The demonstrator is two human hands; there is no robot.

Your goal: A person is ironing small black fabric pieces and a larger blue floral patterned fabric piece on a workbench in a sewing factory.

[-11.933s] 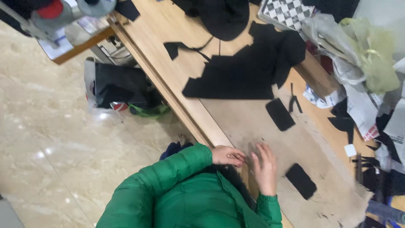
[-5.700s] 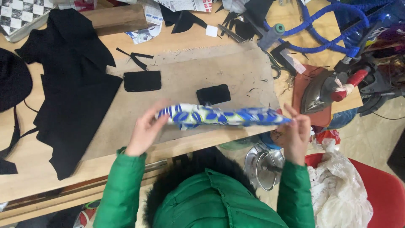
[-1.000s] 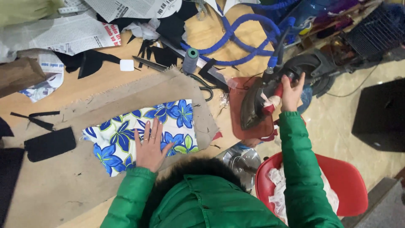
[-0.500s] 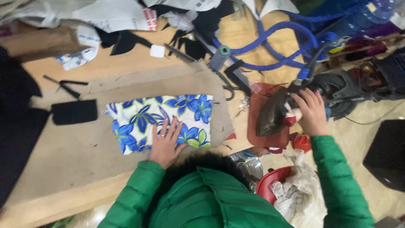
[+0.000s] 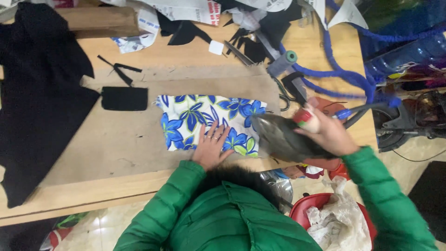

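on the near edge of the brown pressing mat (image 5: 116, 139), we are laying our left hand (image 5: 211, 148) flat, fingers spread wide, on the lower edge of the floral fabric piece (image 5: 209, 122), a white cloth with blue flowers and green leaves lying spread out on the mat. just to the right, our right hand (image 5: 325, 135) is wrapping its fingers around the red-and-white handle of the clothes iron (image 5: 285, 138); the iron's dark soleplate is tilting toward us, its tip sitting just beside the right edge of the fabric, blurred with motion. beyond the iron, a blue cord (image 5: 344, 74) is looping across the wooden table (image 5: 186, 56), near a grey thread cone (image 5: 282, 63). to the left of the floral piece, a small black rectangular patch (image 5: 124, 98) is lying on the mat, and a large black cloth (image 5: 37, 97) is draping over the table's far left. below the table's edge, a red plastic chair (image 5: 339, 218) is holding a crumpled white bag.
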